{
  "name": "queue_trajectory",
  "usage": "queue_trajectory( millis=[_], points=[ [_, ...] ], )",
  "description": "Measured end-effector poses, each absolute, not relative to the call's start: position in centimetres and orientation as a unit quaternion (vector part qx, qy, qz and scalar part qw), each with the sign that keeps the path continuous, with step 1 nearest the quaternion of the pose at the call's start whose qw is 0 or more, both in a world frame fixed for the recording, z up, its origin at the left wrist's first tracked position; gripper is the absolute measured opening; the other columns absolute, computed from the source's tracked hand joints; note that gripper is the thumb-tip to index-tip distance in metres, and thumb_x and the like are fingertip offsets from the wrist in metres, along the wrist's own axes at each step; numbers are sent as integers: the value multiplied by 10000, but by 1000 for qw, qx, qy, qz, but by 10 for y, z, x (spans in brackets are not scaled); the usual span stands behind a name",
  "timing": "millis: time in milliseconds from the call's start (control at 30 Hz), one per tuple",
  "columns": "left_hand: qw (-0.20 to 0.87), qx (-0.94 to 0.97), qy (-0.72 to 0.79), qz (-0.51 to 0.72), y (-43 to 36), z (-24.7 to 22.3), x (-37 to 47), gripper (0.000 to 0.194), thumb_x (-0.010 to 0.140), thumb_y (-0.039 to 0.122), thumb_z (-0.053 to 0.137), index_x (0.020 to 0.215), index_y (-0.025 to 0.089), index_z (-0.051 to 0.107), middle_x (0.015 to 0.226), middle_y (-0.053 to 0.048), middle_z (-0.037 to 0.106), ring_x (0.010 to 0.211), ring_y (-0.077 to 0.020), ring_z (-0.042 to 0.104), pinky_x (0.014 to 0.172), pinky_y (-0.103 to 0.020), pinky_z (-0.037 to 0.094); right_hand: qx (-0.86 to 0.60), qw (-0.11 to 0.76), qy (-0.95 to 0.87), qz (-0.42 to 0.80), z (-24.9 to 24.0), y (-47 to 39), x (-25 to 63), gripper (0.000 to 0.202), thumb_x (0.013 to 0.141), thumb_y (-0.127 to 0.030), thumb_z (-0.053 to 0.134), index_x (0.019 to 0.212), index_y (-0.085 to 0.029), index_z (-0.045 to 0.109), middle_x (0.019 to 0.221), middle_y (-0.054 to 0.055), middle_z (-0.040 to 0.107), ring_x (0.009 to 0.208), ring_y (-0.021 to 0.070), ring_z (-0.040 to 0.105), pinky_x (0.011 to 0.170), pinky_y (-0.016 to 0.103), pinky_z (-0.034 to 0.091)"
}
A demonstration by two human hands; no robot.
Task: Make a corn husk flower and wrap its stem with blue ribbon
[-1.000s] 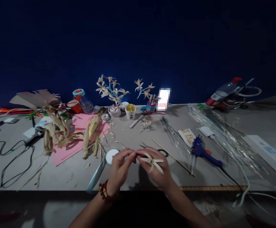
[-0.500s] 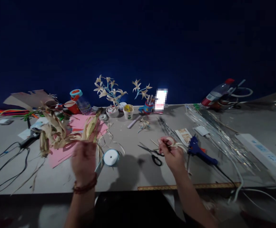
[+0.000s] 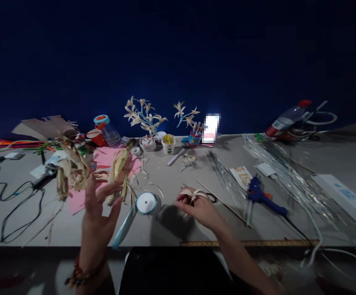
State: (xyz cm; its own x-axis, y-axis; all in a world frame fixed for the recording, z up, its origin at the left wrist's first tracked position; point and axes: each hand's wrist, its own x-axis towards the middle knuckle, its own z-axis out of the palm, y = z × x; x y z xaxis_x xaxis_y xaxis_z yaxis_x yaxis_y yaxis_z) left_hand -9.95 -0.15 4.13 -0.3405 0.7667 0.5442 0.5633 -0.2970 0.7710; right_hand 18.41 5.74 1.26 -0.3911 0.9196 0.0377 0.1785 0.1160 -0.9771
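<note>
My left hand [image 3: 100,215] is raised over the near left of the table, its fingers spread and holding nothing. It is close to the dried corn husks [image 3: 119,164] and the pink paper [image 3: 76,200]. Just right of it stands a roll of pale blue tape [image 3: 146,203] with a loose end trailing toward the table edge. Fingers bent, my right hand [image 3: 202,209] pinches a few pale husk strips [image 3: 193,193]. Behind that hand lie the scissors, with only a black handle loop [image 3: 212,197] showing. A thin stick [image 3: 224,203] lies to its right.
A blue glue gun [image 3: 265,196] lies on the right beside bundles of wire [image 3: 288,176] and a white power strip [image 3: 343,194]. Husk flowers [image 3: 143,116], small cups [image 3: 168,145], a lit phone [image 3: 211,128] and bottles [image 3: 288,119] line the back. A ruler [image 3: 245,243] runs along the front edge.
My right hand has moved left with the husk strips, now covering much of the scissors. My left hand has shifted slightly left and nearer, its fingers spreading. The blue tape's loose end shows more.
</note>
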Motion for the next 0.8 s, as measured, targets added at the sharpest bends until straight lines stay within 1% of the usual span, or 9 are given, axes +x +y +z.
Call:
queue_trajectory(
  millis=[33, 100, 167, 267, 400, 567, 667, 733, 800],
  points=[
    [74, 605, 579, 541, 0, 41, -98, 281, 779, 227, 803, 1043, 232, 707, 1120, -64, 735, 1043, -278, 675, 1075, -519, 440, -410, 353, -640, 546, 13, 57, 183, 115, 826, -305, 743, 838, -218, 669, 704, -27, 602, 651, 145, 572, 572, 240, 467],
    [44, 661, 559, 500, 3, 40, -92, 193, 824, 180, 750, 1004, 247, 724, 1053, -62, 745, 1056, -277, 670, 1105, -528, 404, -400, 354, -597, 598, 12, 56, 182, 150, 806, -283, 744, 910, -219, 658, 719, -31, 594, 636, 140, 572, 552, 238, 490],
    [98, 683, 523, 500, 2, 37, -76, 161, 896, 136, 651, 983, 247, 727, 968, -55, 741, 1003, -249, 680, 1050, -485, 457, -380, 358, -556, 647, 11, 55, 182, 235, 779, -280, 762, 965, -215, 634, 723, -38, 590, 620, 134, 565, 551, 248, 514],
    [197, 711, 489, 465, 0, 32, -39, 333, 907, 171, 651, 1233, 241, 657, 1218, -112, 678, 1157, -266, 624, 1003, -435, 489, -346, 368, -516, 692, 10, 54, 182, 329, 748, -270, 784, 1019, -208, 608, 727, -41, 597, 630, 131, 569, 579, 261, 534],
    [281, 705, 459, 462, 2, 31, 6, 167, 891, 222, 703, 1058, 221, 707, 1064, -91, 653, 1029, -234, 631, 892, -357, 505, -366, 363, -503, 694, 11, 50, 180, 480, 704, -161, 762, 1148, -240, 601, 759, -56, 598, 662, 127, 588, 662, 269, 534],
    [335, 695, 463, 436, 13, 36, 25, 52, 868, 155, 691, 903, 187, 712, 893, -51, 638, 863, -198, 607, 785, -308, 465, -403, 332, -567, 637, 12, 46, 182, 661, 690, -100, 689, 1315, -272, 557, 835, -20, 663, 779, 192, 640, 729, 313, 530],
    [388, 673, 450, 441, 19, 34, 24, 73, 879, 152, 655, 823, 178, 693, 851, -40, 638, 835, -186, 601, 771, -289, 450, -401, 338, -608, 597, 14, 46, 181, 574, 715, -140, 682, 1269, -254, 582, 883, 0, 688, 812, 205, 646, 739, 317, 520],
    [425, 635, 446, 465, 22, 29, 22, 109, 909, 199, 633, 817, 176, 685, 860, -43, 645, 851, -187, 602, 793, -291, 453, -399, 358, -610, 584, 13, 46, 178, 415, 715, -181, 710, 1119, -234, 631, 907, 11, 687, 821, 199, 645, 721, 300, 522],
    [476, 574, 447, 493, 24, 22, 20, 138, 927, 256, 627, 830, 174, 682, 855, -41, 639, 841, -184, 598, 785, -288, 462, -403, 371, -583, 600, 9, 43, 176, 240, 736, -252, 732, 951, -220, 631, 814, -3, 666, 714, 168, 621, 623, 265, 511]
  ],
)
